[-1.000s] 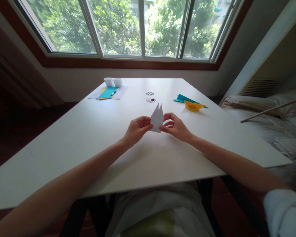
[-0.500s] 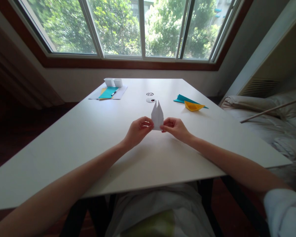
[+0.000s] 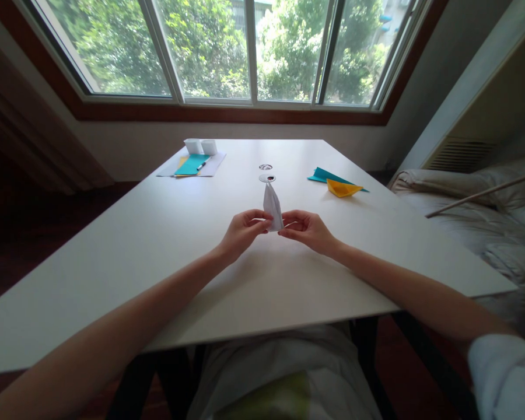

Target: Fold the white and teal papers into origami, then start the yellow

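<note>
A: Where is the folded white paper [image 3: 272, 205] right now?
B: Between the two hands, over the middle of the white table [image 3: 114, 274], point up and leaning slightly to the left. I can't tell whether its lower edge touches the tabletop

A: And the fingers?
B: The left hand [image 3: 241, 234] has thumb and fingertips pinched on the paper's lower left side. The right hand [image 3: 310, 231] has its fingers curled at the lower right, forefinger and thumb a little apart along that edge; whether they grip or just touch, I can't tell

A: So what could go wrong?
B: I'd worry about the left pinch first. Squeeze too hard and the thin layers could buckle or take a stray crease. Hold too loosely and they might slide over each other, letting the folds spring apart

A: What about the right side?
B: If those fingers pull outward while the left ones hold fast, the paper could tear at a fold. An uneven push from them might skew the point too

A: Anything nearby to knock?
B: Not much, I'd say. The yellow paper boat [image 3: 343, 189] and the teal folded paper [image 3: 328, 175] sit well apart, beyond the right hand
</note>
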`<act>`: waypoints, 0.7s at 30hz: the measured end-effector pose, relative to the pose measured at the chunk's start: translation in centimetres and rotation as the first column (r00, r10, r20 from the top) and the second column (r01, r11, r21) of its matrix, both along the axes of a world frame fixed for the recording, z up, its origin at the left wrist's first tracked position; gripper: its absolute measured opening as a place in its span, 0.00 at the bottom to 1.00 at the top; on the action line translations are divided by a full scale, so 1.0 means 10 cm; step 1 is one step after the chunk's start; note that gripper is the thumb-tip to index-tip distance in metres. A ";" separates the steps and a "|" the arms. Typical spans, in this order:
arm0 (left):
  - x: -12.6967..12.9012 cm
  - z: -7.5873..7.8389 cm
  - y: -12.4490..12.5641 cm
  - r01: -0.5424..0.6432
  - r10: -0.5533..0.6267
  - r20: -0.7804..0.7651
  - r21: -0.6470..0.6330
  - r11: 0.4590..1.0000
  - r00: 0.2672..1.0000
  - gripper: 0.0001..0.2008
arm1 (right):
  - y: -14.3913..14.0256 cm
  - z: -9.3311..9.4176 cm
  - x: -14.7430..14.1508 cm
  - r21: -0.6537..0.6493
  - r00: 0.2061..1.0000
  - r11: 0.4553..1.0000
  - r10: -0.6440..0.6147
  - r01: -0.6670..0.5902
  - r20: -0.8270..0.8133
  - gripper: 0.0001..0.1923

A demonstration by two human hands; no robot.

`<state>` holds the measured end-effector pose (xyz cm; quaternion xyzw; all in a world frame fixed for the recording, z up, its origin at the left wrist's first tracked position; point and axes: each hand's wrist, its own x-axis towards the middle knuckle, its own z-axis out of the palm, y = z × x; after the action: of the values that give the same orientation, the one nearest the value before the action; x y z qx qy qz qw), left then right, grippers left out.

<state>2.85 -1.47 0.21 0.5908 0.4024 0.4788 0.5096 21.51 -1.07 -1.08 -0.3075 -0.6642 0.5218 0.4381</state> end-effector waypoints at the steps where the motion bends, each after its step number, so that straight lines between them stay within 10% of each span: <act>1: 0.00 0.00 0.00 0.011 -0.011 0.010 -0.010 1.000 1.000 0.11 | 0.00 -0.01 0.00 0.013 1.000 1.000 -0.005 0.005 0.000 0.21; 21: 0.01 0.02 -0.03 0.072 -0.072 0.004 -0.007 0.997 0.997 0.11 | -0.02 -0.02 -0.02 0.083 1.000 0.996 -0.025 0.024 0.014 0.16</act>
<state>2.90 -1.76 0.42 0.6023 0.3818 0.4597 0.5294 21.31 -1.29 -1.27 -0.3011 -0.6850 0.4859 0.4518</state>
